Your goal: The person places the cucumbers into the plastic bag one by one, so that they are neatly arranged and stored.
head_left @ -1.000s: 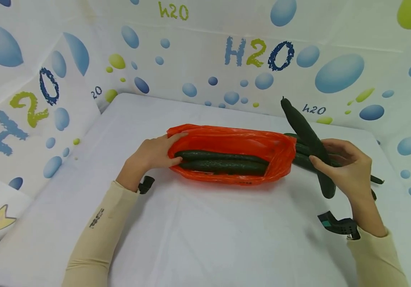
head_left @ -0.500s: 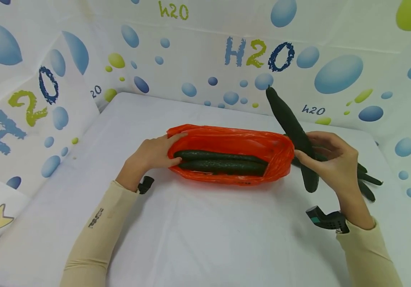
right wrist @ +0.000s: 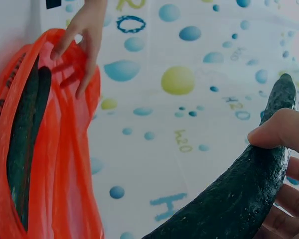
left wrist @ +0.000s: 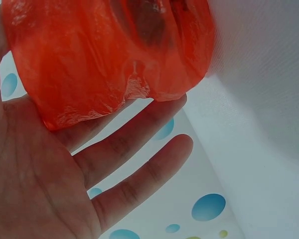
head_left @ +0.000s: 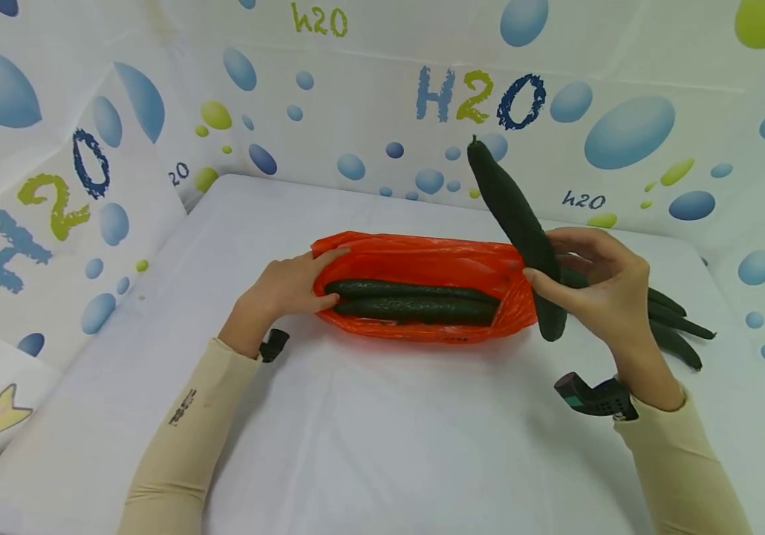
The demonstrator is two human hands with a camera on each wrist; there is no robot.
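Note:
A red plastic bag [head_left: 416, 249] lies with its mouth facing up, and two cucumbers [head_left: 416, 308] are side by side in it. At the bag's left end is my left hand [head_left: 285, 286], thumb and fingers spread apart at the rim. The left wrist view shows long, straight fingers [left wrist: 134, 191] touching the bag, some partly behind it. My right hand [head_left: 599, 286] grips another cucumber [head_left: 512, 212] between thumb and fingers, tilted and raised by the bag's right end. In the right wrist view, the thumb presses on this cucumber [right wrist: 229, 194].
Several more cucumbers [head_left: 673, 319] lie on the white-covered table [head_left: 409, 438], right of the bag and partly hidden behind my right hand. A white sheet [head_left: 369, 89] printed with drops and lettering hangs behind and to the left.
My right hand has moved left and slightly up with its cucumber, from above the loose cucumbers to the bag's right end. The left hand and the bag stay almost still.

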